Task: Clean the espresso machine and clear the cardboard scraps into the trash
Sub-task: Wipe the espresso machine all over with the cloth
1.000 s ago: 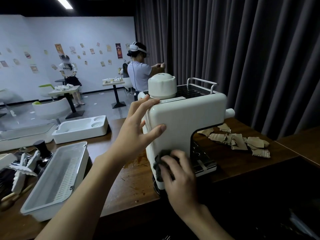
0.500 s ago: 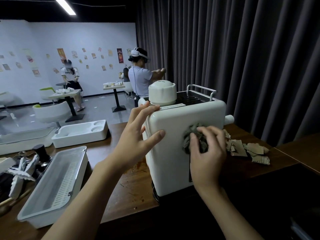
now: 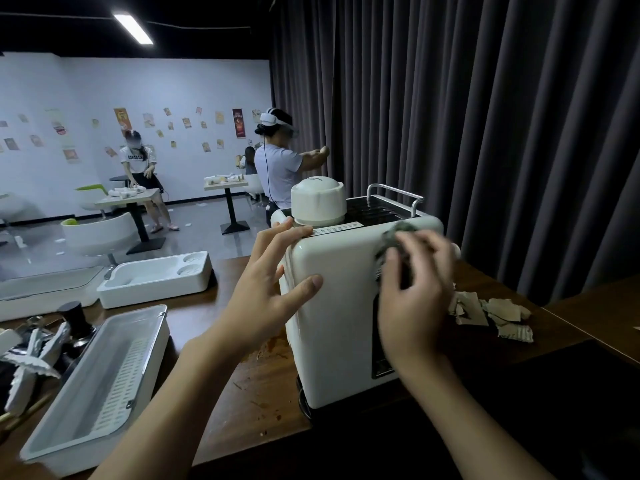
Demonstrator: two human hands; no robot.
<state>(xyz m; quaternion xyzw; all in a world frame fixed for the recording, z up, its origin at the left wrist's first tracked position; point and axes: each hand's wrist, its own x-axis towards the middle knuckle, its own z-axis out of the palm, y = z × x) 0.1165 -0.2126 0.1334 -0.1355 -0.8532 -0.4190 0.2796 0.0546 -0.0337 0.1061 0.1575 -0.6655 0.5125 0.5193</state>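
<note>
far left on the brown table (image 3: 249,410) lies a heap of torn white bits (image 3: 31,355) with a black knob (image 3: 74,318) poking up behind. next to it sits a long white tray (image 3: 69,441) with a strip of little slots inside. behind that is a flat white tray (image 3: 156,289) with two round dips at one end.

far back in the room, a person in a white top (image 3: 138,161) bends over a small table, and a person with a white headset (image 3: 277,161) stands by the dark curtain (image 3: 485,116).

in the middle, the left hand (image 3: 270,292) lies flat on the left corner of the espresso machine (image 3: 332,323). its fingers are straight and spread apart, and the thumb rests on the near side. it holds nothing.

the machine is white and stands upright near the table's front edge. a round white cap (image 3: 318,202) and a shiny rail (image 3: 394,194) sit on top.

the right hand (image 3: 414,306) looks blurry. its fingers are bent over a dark cloth (image 3: 393,239) and press it on the machine's near side, up by the top right corner.

just right of the machine, the cardboard scraps (image 3: 502,311) lie in a small pile on the table.
</note>
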